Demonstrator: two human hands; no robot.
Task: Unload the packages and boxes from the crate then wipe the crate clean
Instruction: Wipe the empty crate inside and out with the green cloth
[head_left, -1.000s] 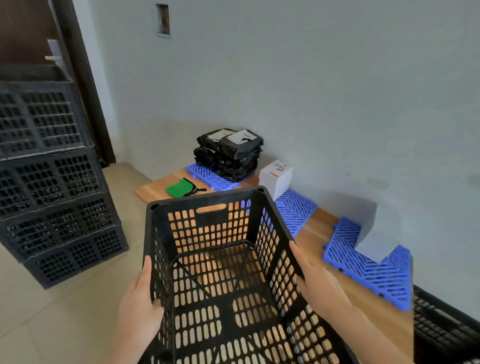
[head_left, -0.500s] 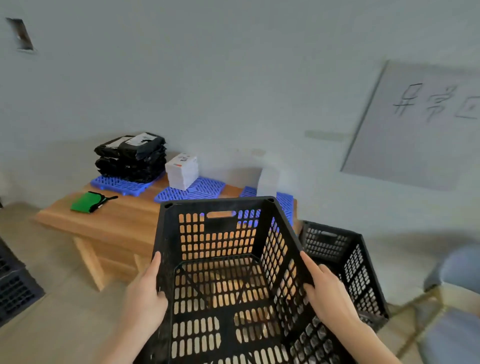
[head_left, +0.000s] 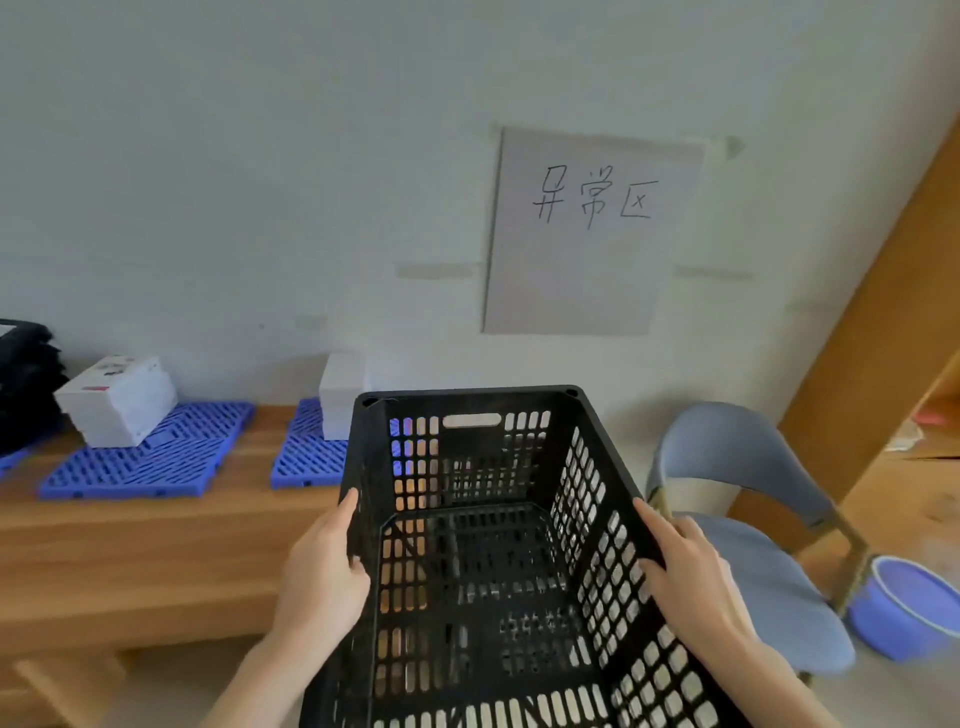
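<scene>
An empty black perforated crate (head_left: 467, 400) is held up in front of me, nothing inside it. My left hand (head_left: 324, 577) grips its left rim, thumb hooked over the edge. My right hand (head_left: 685, 577) holds the right wall from outside, fingers along the rim. On the low wooden bench (head_left: 130, 566) to the left lie a white box (head_left: 117, 400) on a blue grid mat (head_left: 150, 462), a second white box (head_left: 340, 395) on another blue mat (head_left: 306, 462), and black packages (head_left: 23, 384) at the far left edge.
A grey-blue chair (head_left: 748, 551) stands right of the crate, with a blue basin (head_left: 909, 608) on the floor beyond it. Wooden furniture (head_left: 893, 322) fills the right edge. A paper sign (head_left: 587, 234) with handwriting is taped to the wall.
The view and the crate have swung to the right. The stacked crates and green cloth have left the view; the chair, basin and sign have come in. Both hands keep their hold.
</scene>
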